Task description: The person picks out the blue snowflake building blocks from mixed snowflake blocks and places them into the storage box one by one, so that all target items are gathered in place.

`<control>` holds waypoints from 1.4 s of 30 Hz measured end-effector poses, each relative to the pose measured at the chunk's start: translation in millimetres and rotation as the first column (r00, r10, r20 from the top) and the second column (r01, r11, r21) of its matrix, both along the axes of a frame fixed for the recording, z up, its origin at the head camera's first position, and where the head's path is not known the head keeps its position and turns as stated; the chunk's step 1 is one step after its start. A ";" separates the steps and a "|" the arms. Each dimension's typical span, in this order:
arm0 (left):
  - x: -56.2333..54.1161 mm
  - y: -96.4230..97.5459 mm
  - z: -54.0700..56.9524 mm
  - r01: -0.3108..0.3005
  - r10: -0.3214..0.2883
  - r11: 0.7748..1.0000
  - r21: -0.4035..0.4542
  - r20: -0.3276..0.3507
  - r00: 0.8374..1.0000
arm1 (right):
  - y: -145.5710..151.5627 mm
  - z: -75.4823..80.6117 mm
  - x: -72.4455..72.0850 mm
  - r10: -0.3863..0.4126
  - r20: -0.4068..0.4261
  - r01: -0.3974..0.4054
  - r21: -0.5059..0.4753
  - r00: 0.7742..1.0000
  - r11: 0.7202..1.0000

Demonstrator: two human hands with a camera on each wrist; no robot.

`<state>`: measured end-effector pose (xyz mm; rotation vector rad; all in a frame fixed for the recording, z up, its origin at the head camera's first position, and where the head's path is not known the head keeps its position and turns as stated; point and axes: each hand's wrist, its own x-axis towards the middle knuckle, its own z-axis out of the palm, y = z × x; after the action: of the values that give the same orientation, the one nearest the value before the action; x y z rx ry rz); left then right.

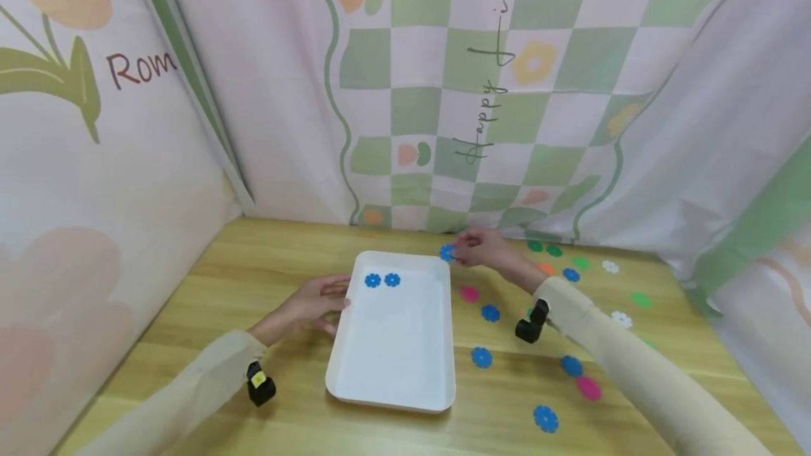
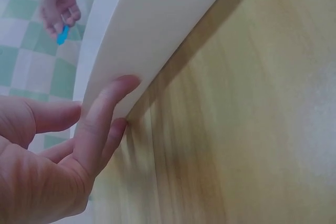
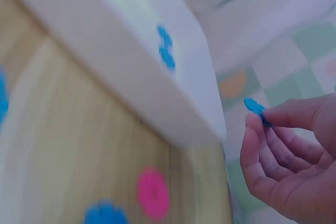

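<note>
Hands flank a white tray (image 1: pixel 394 343) at the middle of the dial, 12 being its far end. Between 9 and 10 o'clock, the left hand (image 1: pixel 313 303) lays loosely extended fingers against the tray's outer wall, thumb at the rim. Near 1 o'clock, the right hand (image 1: pixel 486 250) pinches a blue disc (image 1: pixel 446 252) by the far corner, clear of the rim. Inside the tray, two blue pieces (image 1: pixel 392 280) lie side by side towards 12.

On the wooden counter (image 1: pixel 266 259), a pink disc (image 1: pixel 469 293) sits at 2, with blue ones scattered from 3 to 4 beside a magenta disc (image 1: pixel 589 388). Farther out around 2 are dark green, light green and white pieces. The right sleeve (image 1: pixel 624 364) crosses this spread, and the wrist partly covers an orange disc (image 1: pixel 545 269). A checked curtain (image 1: pixel 418 104) hangs beyond, at 12.
</note>
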<state>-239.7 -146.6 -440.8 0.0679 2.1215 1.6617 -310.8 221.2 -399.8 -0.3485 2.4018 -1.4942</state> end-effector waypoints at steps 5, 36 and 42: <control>-1.6 -2.4 1.6 0.022 -0.022 1.000 0.000 0.009 1.000 | -33.9 2.1 -0.3 0.018 0.089 -0.012 -0.067 0.996 0.998; -8.0 -2.3 -1.6 0.043 -0.043 0.998 0.040 0.002 0.999 | -138.4 -36.6 9.9 0.060 0.232 -0.067 0.024 0.971 0.997; -8.5 -3.5 -2.3 0.038 -0.038 0.999 0.037 0.005 0.999 | -145.8 -39.3 13.1 0.050 0.185 -0.063 0.063 0.981 0.996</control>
<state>-248.1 -150.1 -443.1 0.1140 2.0729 1.6767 -297.8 75.4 -439.1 -0.2496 2.2727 -1.3525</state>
